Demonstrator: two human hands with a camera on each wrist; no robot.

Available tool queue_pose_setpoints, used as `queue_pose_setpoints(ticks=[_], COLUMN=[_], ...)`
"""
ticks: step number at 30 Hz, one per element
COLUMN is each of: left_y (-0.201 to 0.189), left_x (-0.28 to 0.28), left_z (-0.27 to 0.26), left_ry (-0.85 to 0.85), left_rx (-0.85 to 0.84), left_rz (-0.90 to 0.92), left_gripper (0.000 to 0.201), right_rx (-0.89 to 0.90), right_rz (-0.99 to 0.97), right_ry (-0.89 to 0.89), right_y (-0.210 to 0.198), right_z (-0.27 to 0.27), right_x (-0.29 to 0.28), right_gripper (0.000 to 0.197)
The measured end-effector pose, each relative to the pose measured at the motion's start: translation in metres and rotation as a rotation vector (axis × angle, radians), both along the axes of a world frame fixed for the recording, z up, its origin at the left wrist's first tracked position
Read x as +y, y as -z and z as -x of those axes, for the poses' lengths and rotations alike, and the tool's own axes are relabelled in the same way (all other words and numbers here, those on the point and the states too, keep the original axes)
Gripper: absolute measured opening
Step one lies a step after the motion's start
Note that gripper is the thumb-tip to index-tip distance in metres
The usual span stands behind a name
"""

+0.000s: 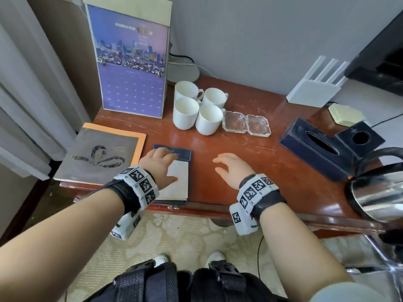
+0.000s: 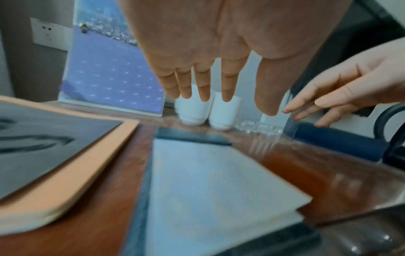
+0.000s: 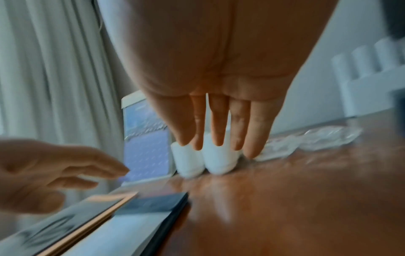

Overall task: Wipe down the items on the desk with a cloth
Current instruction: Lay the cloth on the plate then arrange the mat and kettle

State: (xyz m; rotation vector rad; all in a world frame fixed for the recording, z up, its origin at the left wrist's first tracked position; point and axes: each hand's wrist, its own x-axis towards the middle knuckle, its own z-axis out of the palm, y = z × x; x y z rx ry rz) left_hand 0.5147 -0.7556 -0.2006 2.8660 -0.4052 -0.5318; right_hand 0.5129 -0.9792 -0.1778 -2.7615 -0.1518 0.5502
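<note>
Cloth is nowhere in view, so with the left hand (image 1: 160, 163) flat-fingered over the near notepad (image 1: 177, 184) and the right hand (image 1: 232, 168) spread, empty, above the table (image 1: 272, 162), fetching one likely comes first.

Both hands, left (image 1: 160, 164) and right (image 1: 232, 167), reach forward, fingers straight, palms down.
</note>
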Motion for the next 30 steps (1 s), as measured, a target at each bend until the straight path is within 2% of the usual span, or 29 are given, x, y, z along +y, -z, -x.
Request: queue_pose_setpoints(ticks=[7,15,22,26,30], left_y=[-0.039,-0.046,-0.039,-0.041,-0.051], left_x=[-0.077,-0.216,-0.355,-0.404,-0.442], left_z=[-0.007,0.013,0.058,0.07,0.059], left_ry=[0.074,0.173,0.159,0.141,0.141], left_rx=[-0.145,-0.162,-0.079,-0.063,-0.059], left_rz=[0.325,0.541,0.615,0.629,0.616], left_gripper=[0.068,0.06,0.049,0.048,0.047], right_rx=[-0.268,-0.389,-0.392,-0.393,-0.459], right_rz=[-0.089,-0.127,-0.092,-0.078,-0.063], right_ry=[0.322,0.489,0.554,0.579,0.625], right_y=[-0.044,-0.049,-0.059,-0.06,-0.064], right_z=[0.029,0.094,0.152,0.166,0.164], right_x=[-0.087,-0.218,-0.351,-0.409,-0.457], right_gripper=[0.034,0.031,0.027,0.026,0.023])
